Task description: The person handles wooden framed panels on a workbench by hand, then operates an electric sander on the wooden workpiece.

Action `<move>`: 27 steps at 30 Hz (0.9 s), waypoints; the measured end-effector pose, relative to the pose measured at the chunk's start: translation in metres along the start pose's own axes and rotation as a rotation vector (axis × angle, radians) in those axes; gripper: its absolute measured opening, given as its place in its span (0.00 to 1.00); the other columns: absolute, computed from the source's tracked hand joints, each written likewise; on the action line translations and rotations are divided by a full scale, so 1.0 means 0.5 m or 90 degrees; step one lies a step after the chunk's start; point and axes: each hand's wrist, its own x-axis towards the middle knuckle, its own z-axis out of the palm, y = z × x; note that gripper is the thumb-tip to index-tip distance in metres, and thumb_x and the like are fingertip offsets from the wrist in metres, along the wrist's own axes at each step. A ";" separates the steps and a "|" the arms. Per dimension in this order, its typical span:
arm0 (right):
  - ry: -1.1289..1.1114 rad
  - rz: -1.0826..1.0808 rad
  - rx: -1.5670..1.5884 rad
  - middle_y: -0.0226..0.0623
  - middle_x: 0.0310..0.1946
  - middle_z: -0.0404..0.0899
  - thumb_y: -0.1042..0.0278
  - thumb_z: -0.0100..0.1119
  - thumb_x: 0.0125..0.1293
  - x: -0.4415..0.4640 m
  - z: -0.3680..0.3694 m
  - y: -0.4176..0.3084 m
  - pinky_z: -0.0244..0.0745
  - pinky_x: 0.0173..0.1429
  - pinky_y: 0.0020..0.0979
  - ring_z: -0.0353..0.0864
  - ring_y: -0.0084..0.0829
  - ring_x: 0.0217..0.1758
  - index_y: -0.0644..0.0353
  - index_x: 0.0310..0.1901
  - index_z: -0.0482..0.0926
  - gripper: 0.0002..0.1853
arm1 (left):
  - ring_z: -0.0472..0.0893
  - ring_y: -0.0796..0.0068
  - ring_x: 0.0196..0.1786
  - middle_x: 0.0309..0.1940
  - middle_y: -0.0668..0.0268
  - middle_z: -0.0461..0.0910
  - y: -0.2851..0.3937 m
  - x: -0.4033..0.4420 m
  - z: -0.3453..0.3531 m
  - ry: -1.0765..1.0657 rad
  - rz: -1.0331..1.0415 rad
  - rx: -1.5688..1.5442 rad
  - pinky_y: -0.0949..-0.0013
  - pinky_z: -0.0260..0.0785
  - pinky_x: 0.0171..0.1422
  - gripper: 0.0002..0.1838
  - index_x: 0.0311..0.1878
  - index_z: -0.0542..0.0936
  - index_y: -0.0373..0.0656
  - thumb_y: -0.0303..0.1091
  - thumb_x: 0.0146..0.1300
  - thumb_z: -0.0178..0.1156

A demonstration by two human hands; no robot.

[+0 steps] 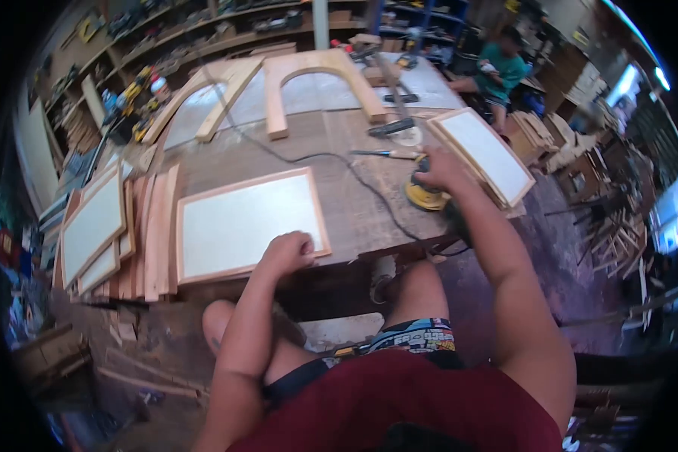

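My right hand [442, 172] is wrapped over the top of a yellow and black orbital sander [426, 197], which sits on the workbench near its right front edge. Curled into a fist, my left hand [288, 253] is at the lower right part of a white panel with a wooden frame [245, 226]; nothing shows in its fingers. The framed panel lies flat in front of me. Just beyond the sander lies a tool with a wooden handle [403, 154] and a dark shaft.
More framed panels [497, 154] are stacked at the right edge. Other panels [94, 226] and wooden boards [154, 233] lie at the left. Arched wooden frames [320, 64] stand farther back. A dark cord [309, 157] crosses the workbench [339, 188]. Another person [502, 68] sits beyond its far right corner.
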 end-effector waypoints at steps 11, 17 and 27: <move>0.038 0.061 0.032 0.50 0.63 0.76 0.48 0.69 0.56 -0.024 0.002 -0.008 0.76 0.69 0.48 0.77 0.50 0.68 0.48 0.69 0.74 0.38 | 0.83 0.56 0.36 0.31 0.60 0.83 0.027 -0.016 0.025 0.085 -0.043 -0.042 0.57 0.75 0.43 0.17 0.30 0.80 0.44 0.41 0.50 0.79; 0.061 0.062 0.046 0.47 0.64 0.79 0.48 0.74 0.53 -0.009 0.019 -0.008 0.74 0.71 0.47 0.78 0.47 0.68 0.50 0.69 0.76 0.40 | 0.82 0.55 0.36 0.31 0.60 0.82 -0.011 -0.005 0.048 0.116 0.028 0.026 0.55 0.73 0.41 0.16 0.32 0.80 0.45 0.41 0.52 0.78; 0.102 0.056 0.026 0.51 0.60 0.80 0.57 0.70 0.57 0.011 0.047 -0.008 0.77 0.65 0.48 0.81 0.54 0.62 0.51 0.65 0.76 0.32 | 0.84 0.49 0.36 0.28 0.58 0.83 -0.043 0.010 0.079 0.182 0.059 -0.049 0.50 0.73 0.41 0.21 0.30 0.81 0.47 0.53 0.49 0.78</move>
